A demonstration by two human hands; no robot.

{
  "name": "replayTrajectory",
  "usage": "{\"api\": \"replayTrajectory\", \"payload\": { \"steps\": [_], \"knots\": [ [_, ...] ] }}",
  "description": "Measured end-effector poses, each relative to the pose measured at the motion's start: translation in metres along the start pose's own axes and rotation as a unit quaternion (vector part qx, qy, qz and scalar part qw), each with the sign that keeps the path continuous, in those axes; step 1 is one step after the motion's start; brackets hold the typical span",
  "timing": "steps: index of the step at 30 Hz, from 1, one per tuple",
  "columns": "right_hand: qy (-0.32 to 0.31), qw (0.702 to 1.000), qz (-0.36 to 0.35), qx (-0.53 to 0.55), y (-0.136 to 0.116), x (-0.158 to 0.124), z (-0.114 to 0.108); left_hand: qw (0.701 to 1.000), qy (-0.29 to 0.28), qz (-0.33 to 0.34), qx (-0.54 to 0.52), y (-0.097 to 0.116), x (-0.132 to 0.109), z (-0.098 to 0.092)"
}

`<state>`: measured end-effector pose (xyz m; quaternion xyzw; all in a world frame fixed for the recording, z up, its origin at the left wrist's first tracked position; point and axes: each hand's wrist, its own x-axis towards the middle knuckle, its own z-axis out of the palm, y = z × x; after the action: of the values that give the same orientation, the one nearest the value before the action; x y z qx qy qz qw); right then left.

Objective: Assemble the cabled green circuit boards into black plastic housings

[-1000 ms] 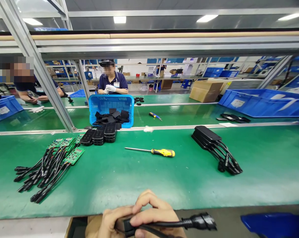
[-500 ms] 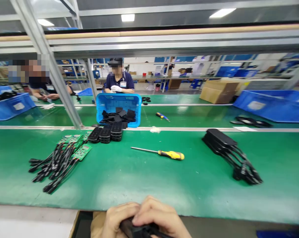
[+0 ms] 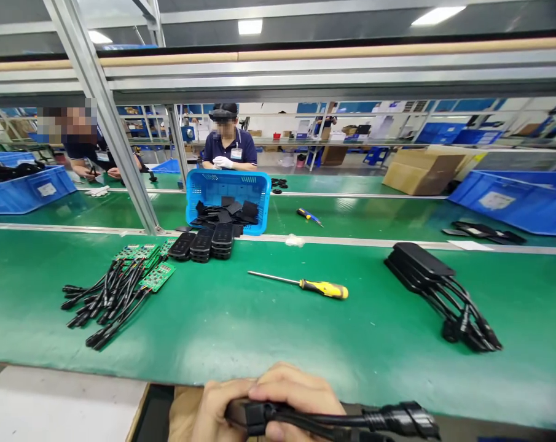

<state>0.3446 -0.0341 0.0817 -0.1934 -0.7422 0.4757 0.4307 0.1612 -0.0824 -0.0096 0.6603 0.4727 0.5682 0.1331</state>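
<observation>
Close to my body, at the table's front edge, both hands are wrapped round a black plastic case with cables (image 3: 247, 417). My left hand (image 3: 215, 408) grips its left side. My right hand (image 3: 300, 393) closes over its top and right, fingers near where the cables come out. Thick black leads end in a round connector (image 3: 407, 420) at the right. Beyond my hands a yellow-and-black screwdriver (image 3: 324, 288) lies on the green table, its tip to the left. The case's underside is hidden by my fingers.
Green circuit boards with black cables (image 3: 121, 276) lie at left. Stacked black covers (image 3: 204, 244) stand before a blue basket (image 3: 229, 181) of black parts. Finished-looking cased units (image 3: 420, 267) are piled at right. A metal post (image 3: 107, 116) rises at left. Co-workers (image 3: 231, 144) sit opposite.
My view has shifted slightly, so the table things sit further right. The held case has turned or risen, and its cables and connector now show at the right.
</observation>
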Motion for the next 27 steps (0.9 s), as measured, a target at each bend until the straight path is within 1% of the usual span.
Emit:
{"api": "replayTrajectory", "payload": {
  "steps": [2, 4, 5, 6, 8, 10, 12, 13, 15, 18, 20, 22, 24, 27],
  "knots": [
    [0.013, 1.0, -0.002, -0.018, 0.0, -0.003, 0.001, 0.999, -0.015, 0.03, -0.01, 0.0, 0.005, -0.002],
    [0.045, 0.999, 0.01, -0.022, 0.003, -0.01, 0.005, 0.997, -0.046, 0.063, -0.013, 0.001, 0.009, -0.002],
    [0.059, 0.998, 0.021, -0.024, 0.006, -0.013, 0.006, 0.996, -0.056, 0.065, -0.009, 0.002, 0.009, -0.001],
    [0.072, 0.996, 0.035, -0.03, 0.008, -0.017, 0.007, 0.997, -0.056, 0.056, -0.006, 0.003, 0.01, 0.0],
    [0.08, 0.994, 0.053, -0.047, 0.011, -0.02, 0.008, 1.0, -0.024, 0.015, -0.004, 0.006, 0.007, 0.001],
    [0.06, 0.995, 0.051, -0.06, 0.011, -0.018, 0.006, 1.0, 0.004, -0.018, -0.02, 0.007, 0.004, 0.002],
    [0.043, 0.997, 0.031, -0.058, 0.008, -0.012, 0.003, 0.999, 0.008, -0.033, -0.037, 0.004, 0.001, 0.002],
    [0.046, 0.997, 0.017, -0.054, 0.005, -0.009, 0.002, 0.998, -0.001, -0.039, -0.039, 0.001, 0.0, 0.001],
    [0.078, 0.996, -0.022, -0.048, 0.001, -0.002, 0.001, 0.998, -0.028, -0.043, -0.034, -0.005, -0.001, 0.0],
    [0.127, 0.987, -0.075, -0.067, -0.004, 0.005, 0.005, 0.997, -0.077, -0.02, -0.013, -0.008, 0.005, -0.003],
    [0.146, 0.982, -0.087, -0.08, -0.005, 0.006, 0.008, 0.993, -0.115, 0.013, -0.006, -0.004, 0.015, -0.005],
    [0.156, 0.982, -0.079, -0.067, -0.005, 0.005, 0.011, 0.989, -0.138, 0.043, -0.023, 0.004, 0.026, -0.006],
    [0.141, 0.987, -0.062, -0.045, -0.003, 0.003, 0.013, 0.989, -0.125, 0.058, -0.054, 0.014, 0.037, -0.007],
    [0.087, 0.995, -0.037, -0.043, 0.003, -0.002, 0.015, 0.99, -0.092, 0.069, -0.082, 0.024, 0.048, -0.006]
  ]
}}
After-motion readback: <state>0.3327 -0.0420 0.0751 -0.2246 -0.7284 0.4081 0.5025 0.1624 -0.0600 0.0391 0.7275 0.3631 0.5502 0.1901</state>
